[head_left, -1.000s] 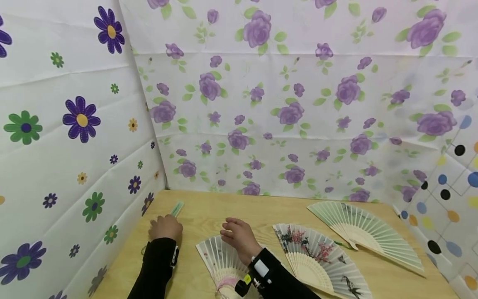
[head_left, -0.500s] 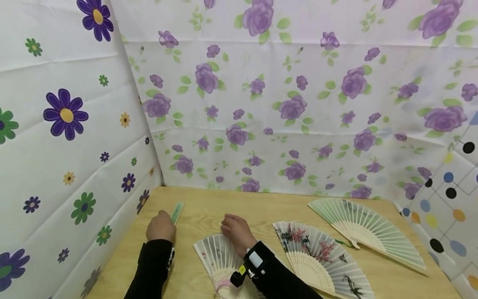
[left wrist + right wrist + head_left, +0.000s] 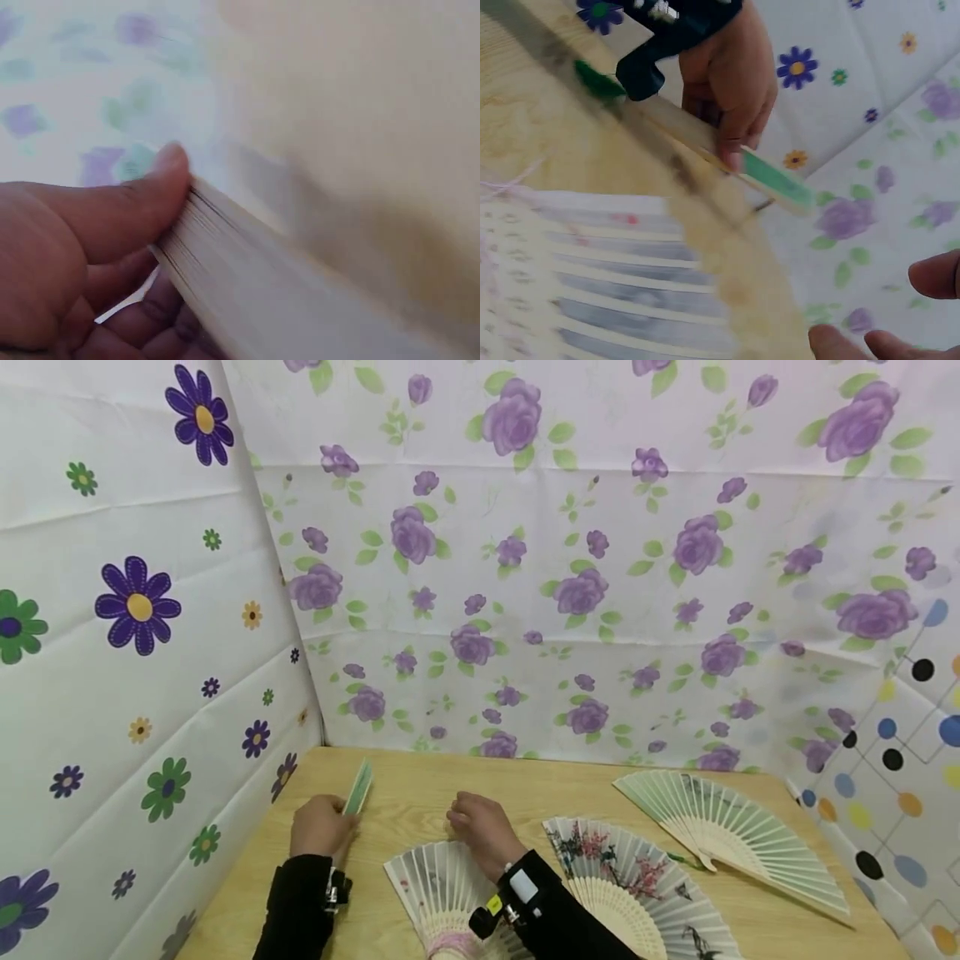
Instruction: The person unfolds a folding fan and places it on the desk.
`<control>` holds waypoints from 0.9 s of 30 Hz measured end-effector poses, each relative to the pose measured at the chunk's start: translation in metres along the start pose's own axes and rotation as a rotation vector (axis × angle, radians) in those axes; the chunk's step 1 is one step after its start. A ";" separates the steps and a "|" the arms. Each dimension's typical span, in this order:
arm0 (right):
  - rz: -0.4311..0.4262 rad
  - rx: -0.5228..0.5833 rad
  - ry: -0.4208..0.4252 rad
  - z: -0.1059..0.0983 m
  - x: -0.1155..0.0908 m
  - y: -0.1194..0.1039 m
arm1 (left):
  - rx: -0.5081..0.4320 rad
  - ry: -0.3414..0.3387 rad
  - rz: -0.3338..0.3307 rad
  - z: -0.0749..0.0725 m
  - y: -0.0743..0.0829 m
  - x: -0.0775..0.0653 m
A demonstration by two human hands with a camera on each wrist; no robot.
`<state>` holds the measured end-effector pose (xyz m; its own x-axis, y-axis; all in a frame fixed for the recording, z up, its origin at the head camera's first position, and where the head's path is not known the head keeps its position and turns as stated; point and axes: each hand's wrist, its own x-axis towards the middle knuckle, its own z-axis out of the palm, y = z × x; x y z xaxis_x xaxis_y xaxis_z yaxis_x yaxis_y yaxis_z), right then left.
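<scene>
My left hand (image 3: 321, 828) grips a folded hand fan (image 3: 358, 788) near the table's left side. Its green end points away and up from the hand. Seen from the left wrist, the thumb lies across one end of the fan's stacked pale ribs (image 3: 225, 259), fingers beneath. A green tassel (image 3: 598, 81) shows by the fan's near end in the right wrist view. Over the upper edge of a spread white fan (image 3: 431, 885) hovers my right hand (image 3: 483, 831), fingers loosely bent with nothing between them. Pink string (image 3: 456, 942) crosses that white fan's ribs.
Right of my right forearm lies a spread fan with pink blossoms (image 3: 648, 875). Farther back at right is a spread pale green fan (image 3: 750, 835). Flower-printed cloth (image 3: 517, 568) walls stand behind and beside the wooden table (image 3: 450, 772).
My left hand has raised the folded fan, whose green end now tilts upward. The right hand stays over the white fan, its fingers a little more bent.
</scene>
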<state>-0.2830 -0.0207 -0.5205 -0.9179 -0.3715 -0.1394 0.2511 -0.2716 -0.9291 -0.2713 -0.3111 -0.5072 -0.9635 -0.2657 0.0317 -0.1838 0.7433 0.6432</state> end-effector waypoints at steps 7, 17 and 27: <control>-0.089 -0.111 -0.031 -0.012 -0.015 -0.048 | -0.528 -0.146 0.076 0.015 0.091 -0.033; -0.171 -0.357 0.062 -0.034 -0.042 -0.056 | -0.763 -0.306 0.090 0.067 0.134 -0.060; -0.116 -0.321 0.071 -0.047 -0.048 -0.037 | -0.844 -0.446 0.053 0.095 0.135 -0.063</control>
<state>-0.2627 0.0491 -0.4959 -0.9566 -0.2889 -0.0391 0.0443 -0.0113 -0.9990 -0.2538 -0.1357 -0.4950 -0.9840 0.1437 -0.1054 -0.1045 0.0138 0.9944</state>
